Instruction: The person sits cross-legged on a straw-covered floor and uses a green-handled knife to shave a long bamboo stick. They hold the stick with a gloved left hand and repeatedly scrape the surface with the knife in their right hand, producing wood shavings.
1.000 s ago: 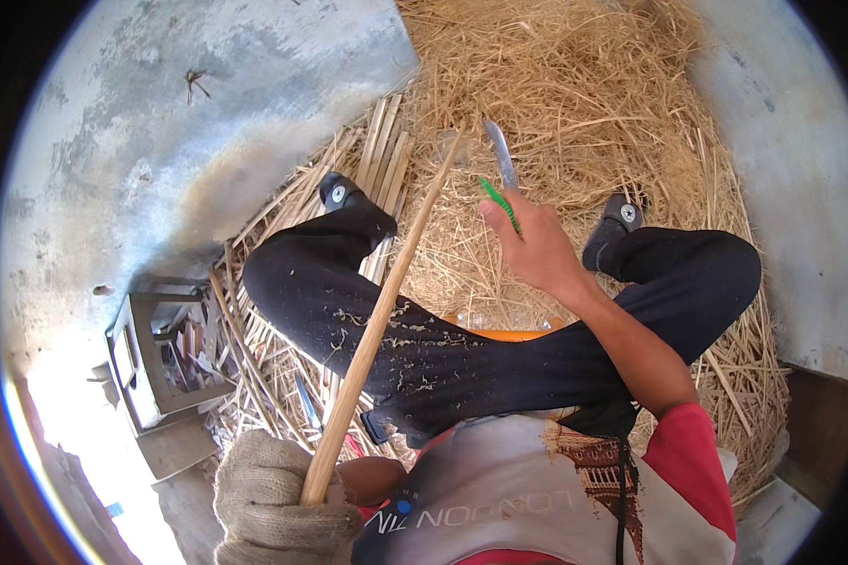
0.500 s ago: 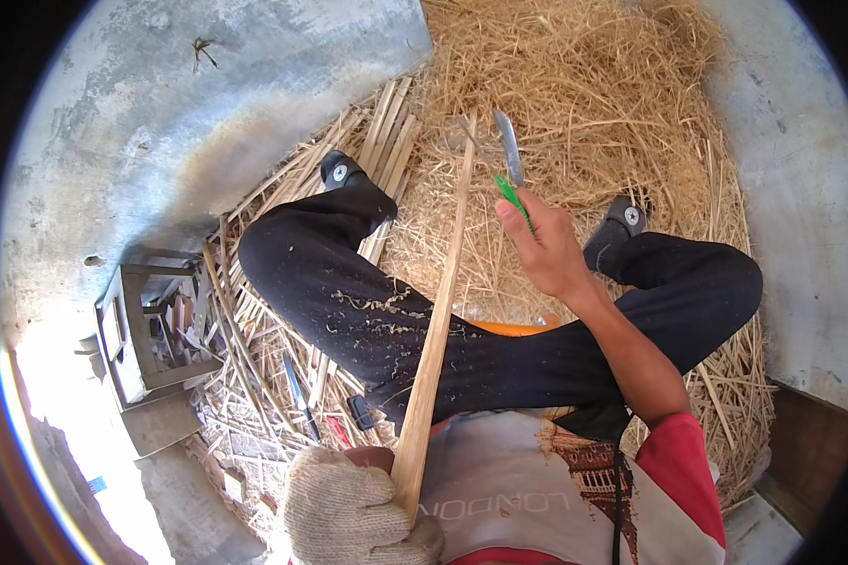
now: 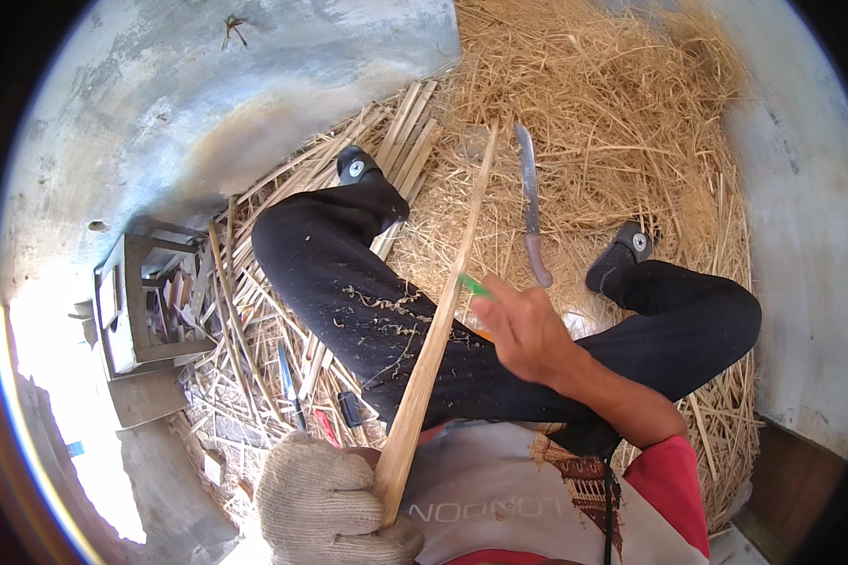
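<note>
A long, pale bamboo strip slants from my chest across my lap, its far end reaching the straw. My left hand, in a knitted off-white glove, is closed around the near end. My bare right hand grips a small green tool and holds it close beside the strip's middle. Most of that tool is hidden in my fingers, so its kind does not show. Beyond the right hand, a large knife with a brown handle lies on the straw between my feet.
A heap of straw-like shavings fills the far side. Split strips lie by my left foot. At left are a small wooden box frame with odds and ends, a blue-bladed knife and a black object. Grey walls flank me.
My right hand has come nearer, bringing the green tool from above the large knife to the strip. The knife's handle now shows. My gloved hand keeps its hold on the strip.
</note>
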`<action>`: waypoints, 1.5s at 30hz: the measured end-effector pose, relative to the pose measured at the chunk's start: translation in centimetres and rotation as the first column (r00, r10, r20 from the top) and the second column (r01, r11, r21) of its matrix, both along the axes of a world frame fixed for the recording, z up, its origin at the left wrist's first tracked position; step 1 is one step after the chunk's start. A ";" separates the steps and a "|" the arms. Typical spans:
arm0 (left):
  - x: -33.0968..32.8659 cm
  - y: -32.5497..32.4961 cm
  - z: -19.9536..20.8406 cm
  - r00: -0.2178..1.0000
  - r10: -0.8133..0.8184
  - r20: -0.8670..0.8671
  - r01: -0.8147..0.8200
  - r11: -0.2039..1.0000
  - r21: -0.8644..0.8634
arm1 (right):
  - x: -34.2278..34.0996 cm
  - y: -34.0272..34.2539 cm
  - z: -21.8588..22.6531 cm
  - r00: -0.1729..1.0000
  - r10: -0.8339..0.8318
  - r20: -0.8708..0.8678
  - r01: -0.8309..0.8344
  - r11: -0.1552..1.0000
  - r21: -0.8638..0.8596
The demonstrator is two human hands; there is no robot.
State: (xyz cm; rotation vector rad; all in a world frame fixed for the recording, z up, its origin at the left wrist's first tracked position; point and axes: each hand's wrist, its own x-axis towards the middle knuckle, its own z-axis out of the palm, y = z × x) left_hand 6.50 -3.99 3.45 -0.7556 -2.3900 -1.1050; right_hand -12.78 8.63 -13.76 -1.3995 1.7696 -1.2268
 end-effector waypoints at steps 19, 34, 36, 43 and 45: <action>2.8 3.3 -1.1 0.637 0.726 -0.259 -0.760 0.647 -0.056 | 1.3 -1.5 -1.4 0.983 -0.059 -0.171 0.046 0.996 -0.077; 1.8 2.6 -5.0 0.391 0.839 -0.380 -0.632 0.544 0.552 | 1.9 -1.7 1.0 0.976 -0.009 -0.219 -0.001 0.999 -0.046; 1.1 2.7 -4.2 0.391 0.844 -0.367 -0.631 0.536 0.561 | 0.6 -2.4 -0.5 0.950 -0.038 -0.310 0.027 0.999 -0.037; 1.1 2.4 -4.6 0.343 0.877 -0.335 -0.608 0.480 0.633 | -0.5 -2.6 1.5 0.983 -0.030 -0.183 0.014 0.996 -0.088; 0.7 2.2 -4.7 0.338 0.880 -0.332 -0.596 0.474 0.649 | -0.2 -2.7 0.8 0.979 -0.010 -0.203 -0.017 0.992 -0.128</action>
